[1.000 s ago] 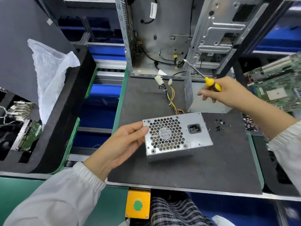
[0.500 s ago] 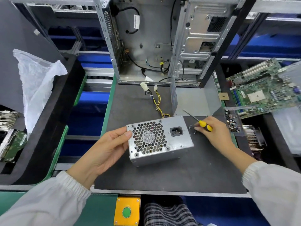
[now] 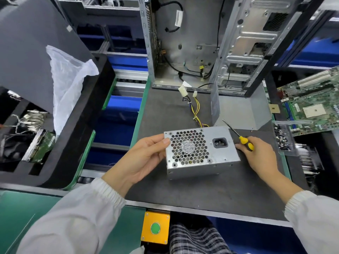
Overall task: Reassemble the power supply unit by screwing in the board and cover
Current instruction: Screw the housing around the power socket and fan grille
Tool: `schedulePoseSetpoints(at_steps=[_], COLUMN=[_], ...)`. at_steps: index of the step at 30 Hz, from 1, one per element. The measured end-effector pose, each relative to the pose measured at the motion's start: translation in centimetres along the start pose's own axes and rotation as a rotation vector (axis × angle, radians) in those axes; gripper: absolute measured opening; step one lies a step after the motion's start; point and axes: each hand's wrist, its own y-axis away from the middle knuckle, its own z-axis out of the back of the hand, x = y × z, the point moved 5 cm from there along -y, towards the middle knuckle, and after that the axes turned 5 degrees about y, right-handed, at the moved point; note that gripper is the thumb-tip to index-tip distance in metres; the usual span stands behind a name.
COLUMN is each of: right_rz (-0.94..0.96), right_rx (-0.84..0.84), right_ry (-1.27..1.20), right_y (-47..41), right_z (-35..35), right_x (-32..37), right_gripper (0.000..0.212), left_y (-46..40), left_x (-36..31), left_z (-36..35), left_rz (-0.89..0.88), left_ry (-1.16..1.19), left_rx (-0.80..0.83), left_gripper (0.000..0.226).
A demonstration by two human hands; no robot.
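Observation:
The silver power supply unit [image 3: 201, 151] stands on the dark mat [image 3: 211, 187], its honeycomb fan grille and black power socket facing up. My left hand [image 3: 141, 160] grips its left edge, thumb on the top face. My right hand [image 3: 260, 154] holds a yellow-and-black screwdriver [image 3: 244, 142] just right of the unit, with the shaft pointing up and left past the unit's far right corner. Yellow and black wires [image 3: 194, 110] with white plugs run back from the unit. The bent grey metal cover [image 3: 238, 110] stands behind it.
An open computer case [image 3: 211, 43] stands at the mat's far edge. A clear tray of small black screws [image 3: 283, 138] and a green motherboard [image 3: 311, 105] lie to the right. Black foam with a white plastic bag [image 3: 69, 85] sits left. A yellow box with a green button [image 3: 155, 227] is at the front.
My right hand came down from in front of the case to the mat right of the unit, then moved in against the unit's right side. The left hand kept its hold.

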Motion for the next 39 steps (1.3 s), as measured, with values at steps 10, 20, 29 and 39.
schedulePoseSetpoints(at_steps=[10, 20, 29, 39], right_rz=[0.757, 1.219, 1.183, 1.184], right_rx=[-0.29, -0.359, -0.347, -0.333], right_ry=[-0.317, -0.092, -0.164, -0.194], right_y=[7.9, 9.8, 9.4, 9.6], right_z=[8.5, 4.6, 4.5, 4.3], right_x=[18.3, 19.2, 18.8, 18.8], right_gripper=[0.018, 0.007, 0.013, 0.014], left_y=[0.1, 0.0, -0.2, -0.3], left_x=[-0.6, -0.7, -0.6, -0.5], left_z=[0.3, 0.3, 0.6, 0.7], left_rz=[0.064, 0.066, 0.059, 0.059], left_ry=[-0.168, -0.165, -0.143, -0.146], left_rx=[-0.033, -0.027, 0.001, 0.002], left_gripper=[0.035, 0.034, 0.033, 0.035])
